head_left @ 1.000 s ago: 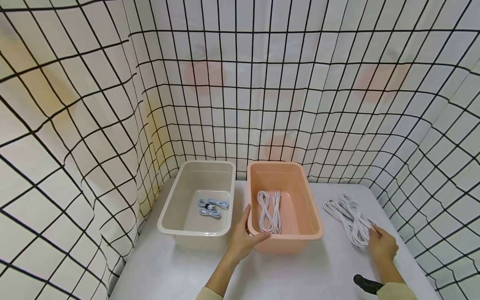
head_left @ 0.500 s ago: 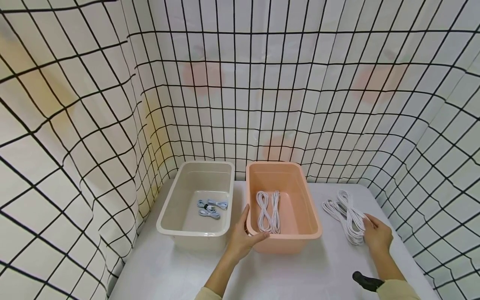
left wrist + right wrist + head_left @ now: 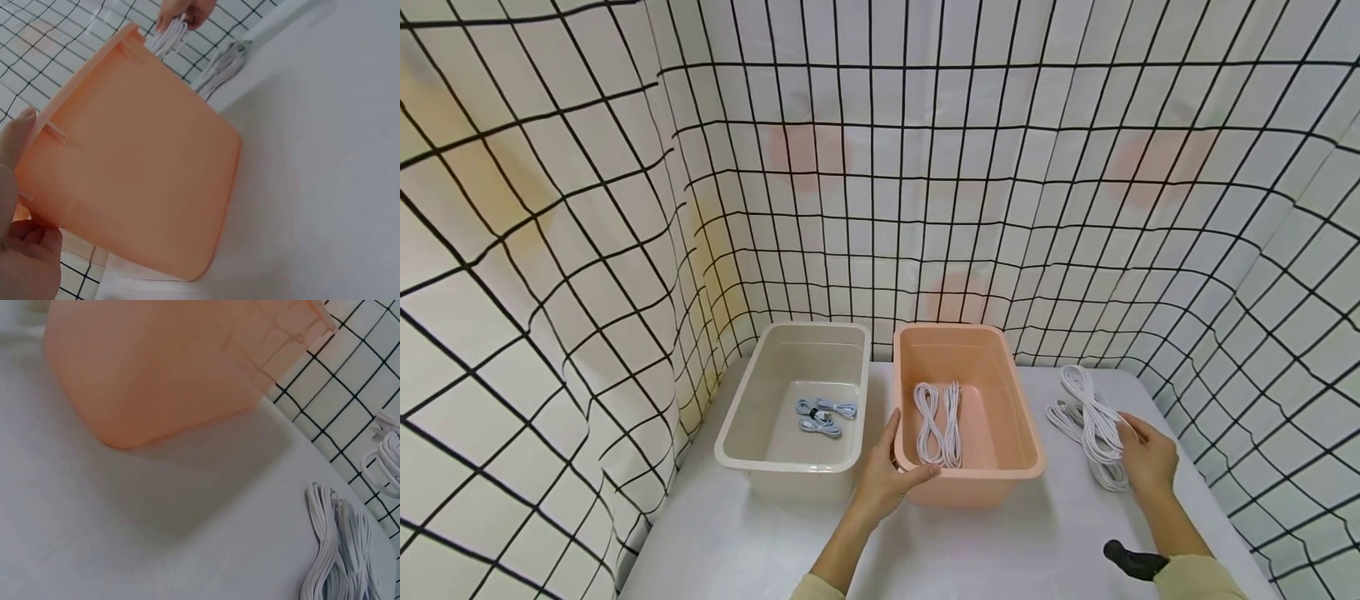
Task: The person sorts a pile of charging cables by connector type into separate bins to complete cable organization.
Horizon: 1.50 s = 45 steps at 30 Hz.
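- The white cable bundle [image 3: 1093,417] hangs in a figure-8 of neat parallel strands above the far right corner of the table [image 3: 985,550]. In the last 0.5 s it rises from the cables under it, its top loop now nearer the far edge; both wrist views show a gap below it, so it seems picked out as 1 separate piece.
- It looks thin-stranded, matt and limp, with what may be a plug end in the right wrist view.
- The right hand [image 3: 1148,458] pinches the bundle at its right side, fingertips and thumb drawn together on the strands.
- Directly below, other white cables [image 3: 1066,418] lie on the table towards the right edge; their overlap hides the exact count.
- To the left, the peach bin [image 3: 992,474] carries 2 white bundles [image 3: 930,425] side by side along its left wall.
- The left hand [image 3: 886,479] grips the bin's near left corner, thumb over the rim and fingers curled beneath; it shows no shift.
- Farther left, the beige bin [image 3: 790,465] carries 3 small pale blue cables [image 3: 820,428], nearer its right wall.
- Black mesh [image 3: 932,126] stands beyond the far edge.
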### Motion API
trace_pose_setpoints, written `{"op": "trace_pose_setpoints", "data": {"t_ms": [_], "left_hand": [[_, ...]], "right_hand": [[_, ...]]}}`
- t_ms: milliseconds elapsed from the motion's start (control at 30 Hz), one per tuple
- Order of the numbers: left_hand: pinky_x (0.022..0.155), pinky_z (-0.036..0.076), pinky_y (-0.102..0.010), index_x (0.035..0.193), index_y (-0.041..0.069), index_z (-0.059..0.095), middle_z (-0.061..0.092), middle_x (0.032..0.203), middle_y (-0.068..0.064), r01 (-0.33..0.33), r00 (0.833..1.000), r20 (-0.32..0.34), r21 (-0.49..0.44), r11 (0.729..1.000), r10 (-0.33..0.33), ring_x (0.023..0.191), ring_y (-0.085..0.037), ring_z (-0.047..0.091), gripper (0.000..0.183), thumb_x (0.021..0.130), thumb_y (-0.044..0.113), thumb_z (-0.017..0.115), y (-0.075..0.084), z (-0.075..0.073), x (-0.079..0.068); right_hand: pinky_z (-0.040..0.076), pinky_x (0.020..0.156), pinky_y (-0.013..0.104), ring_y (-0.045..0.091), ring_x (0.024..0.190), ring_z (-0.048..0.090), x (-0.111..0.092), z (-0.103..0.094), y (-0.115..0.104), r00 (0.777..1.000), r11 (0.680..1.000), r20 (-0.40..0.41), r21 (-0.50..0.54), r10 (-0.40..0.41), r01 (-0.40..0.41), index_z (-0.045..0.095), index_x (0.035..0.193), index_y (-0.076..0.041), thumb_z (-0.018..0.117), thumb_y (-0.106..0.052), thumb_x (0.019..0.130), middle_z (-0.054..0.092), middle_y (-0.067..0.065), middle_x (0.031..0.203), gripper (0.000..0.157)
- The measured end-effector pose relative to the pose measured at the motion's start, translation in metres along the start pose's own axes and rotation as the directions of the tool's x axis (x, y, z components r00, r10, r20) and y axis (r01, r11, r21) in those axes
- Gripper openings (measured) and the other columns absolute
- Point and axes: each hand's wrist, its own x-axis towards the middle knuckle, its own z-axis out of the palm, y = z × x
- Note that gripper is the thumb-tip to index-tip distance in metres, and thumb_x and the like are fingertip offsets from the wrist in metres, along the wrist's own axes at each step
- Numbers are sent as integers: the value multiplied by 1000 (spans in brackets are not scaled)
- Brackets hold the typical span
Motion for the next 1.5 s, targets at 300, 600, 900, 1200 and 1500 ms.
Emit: {"op": "trace_pose_setpoints", "data": {"t_ms": [300,600,900,1200,1500], "left_hand": [[105,49,-36,167,17,19,32,165,-13,-11,1000,4,-2,1000,11,137,-31,49,111,82,19,91,1,-1,-1],[103,50,-34,167,16,19,35,163,-13,-15,1000,8,-10,1000,15,135,-30,52,111,82,19,91,0,-2,0],[104,48,-35,166,12,19,38,161,-14,-43,999,11,-7,999,43,133,-26,52,113,81,19,92,0,-3,0],[102,50,-33,166,14,19,38,161,-13,-30,999,11,-13,999,31,133,-27,53,112,81,19,92,-1,-3,0],[102,51,-36,166,12,20,41,158,-14,-42,999,14,-40,998,42,130,-27,55,112,81,17,92,-1,-3,0]], "right_hand": [[46,107,45,34,135,52,-3,0,-16,999,999,-6,6,-42,42,60,145,-5,50,-29,109,58,17,144,44],[47,106,38,31,136,49,-8,0,-34,999,998,16,36,-42,42,59,147,-8,49,-31,110,56,15,147,44],[48,96,17,27,134,51,-13,0,-51,997,996,37,61,-70,68,59,147,-10,49,-30,110,57,13,147,43],[47,75,7,9,108,57,-17,6,-68,992,988,22,95,-124,121,64,142,-7,55,-27,108,62,17,137,40],[45,70,9,2,92,55,-26,15,-91,973,966,-25,121,-229,230,69,134,-4,61,-20,105,71,11,117,34]]}}
